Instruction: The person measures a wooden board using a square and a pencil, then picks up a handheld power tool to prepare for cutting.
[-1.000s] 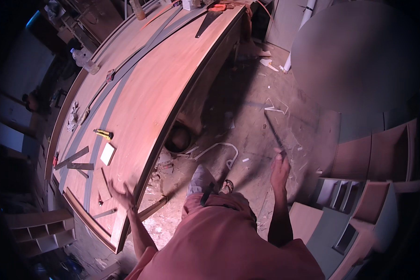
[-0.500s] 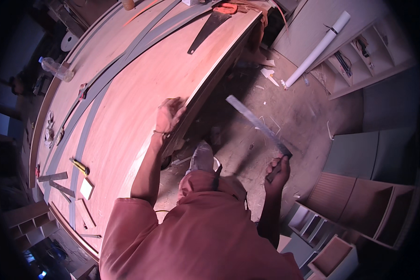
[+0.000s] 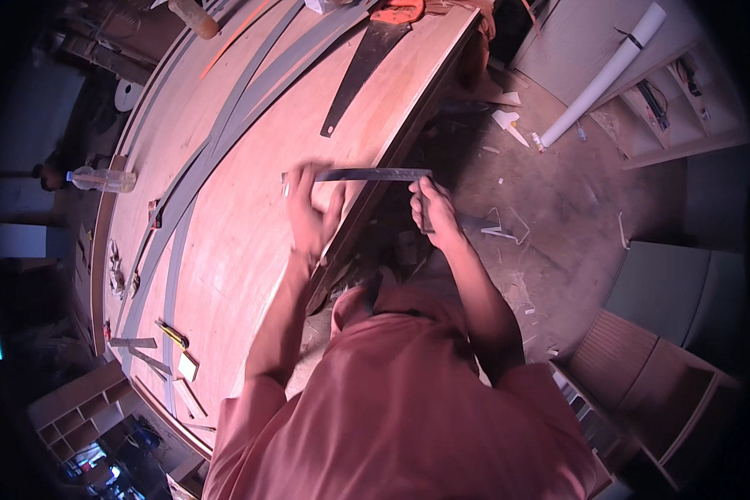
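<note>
Fingers of the right hand (image 3: 437, 218): wrapped around the short arm of an L-shaped metal square (image 3: 367, 175).
Fingers of the left hand (image 3: 312, 221): at the far end of the blade, thumb spread from the rest; blurred, so I cannot tell whether they grip it.
Table: broad, pale wooden top (image 3: 242, 242), bearing long grey strips (image 3: 196, 179), an orange-handled handsaw (image 3: 368, 71), a yellow cutter (image 3: 172, 334) and a small white block (image 3: 188, 367).
Room: dim, pinkish light; brown floor (image 3: 483, 187) with scattered scraps, a long white tube (image 3: 604, 79) leaning at right, grey-green cabinets (image 3: 654, 287) nearer.
Writing: any print on the clear bottle (image 3: 102, 180) by the table's far edge is too small to read.
Square: dark grey, long thin blade, running crosswise above the table's near edge; contact with the wood unclear.
</note>
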{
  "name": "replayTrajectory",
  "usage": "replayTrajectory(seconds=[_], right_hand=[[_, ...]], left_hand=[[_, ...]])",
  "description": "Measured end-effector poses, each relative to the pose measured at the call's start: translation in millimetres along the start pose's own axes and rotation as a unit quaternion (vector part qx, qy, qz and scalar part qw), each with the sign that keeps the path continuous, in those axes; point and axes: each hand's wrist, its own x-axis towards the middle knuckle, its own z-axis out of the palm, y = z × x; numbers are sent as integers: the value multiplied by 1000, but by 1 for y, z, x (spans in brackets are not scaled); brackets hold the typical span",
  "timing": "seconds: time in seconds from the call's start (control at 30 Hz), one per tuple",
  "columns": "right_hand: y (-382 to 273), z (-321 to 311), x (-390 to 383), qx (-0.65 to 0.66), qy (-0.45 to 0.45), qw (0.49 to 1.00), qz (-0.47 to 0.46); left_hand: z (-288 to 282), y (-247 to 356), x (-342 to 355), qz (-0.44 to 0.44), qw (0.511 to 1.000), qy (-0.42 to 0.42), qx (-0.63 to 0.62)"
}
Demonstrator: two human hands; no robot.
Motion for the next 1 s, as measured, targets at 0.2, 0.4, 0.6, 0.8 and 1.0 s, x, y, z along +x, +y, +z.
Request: replayTrajectory(seconds=[0.2, 0.4, 0.6, 0.8, 1.0], right_hand=[[-22, 14, 66, -52, -33, 998, 34], [-27, 8, 75, -105, -13, 994, 43], [-39, 10, 78, -143, -26, 988, 58], [-45, 16, 92, -168, -47, 982, 67], [-50, 19, 110, -172, -100, 978, 67]], left_hand=[[103, -97, 120, 15, 924, -368, 100], [134, -118, 119, -47, 886, -461, -6], [138, -126, 111, -60, 884, -458, -74], [140, -144, 107, -54, 883, -443, -145], [136, -141, 112, -97, 865, -452, -194]])
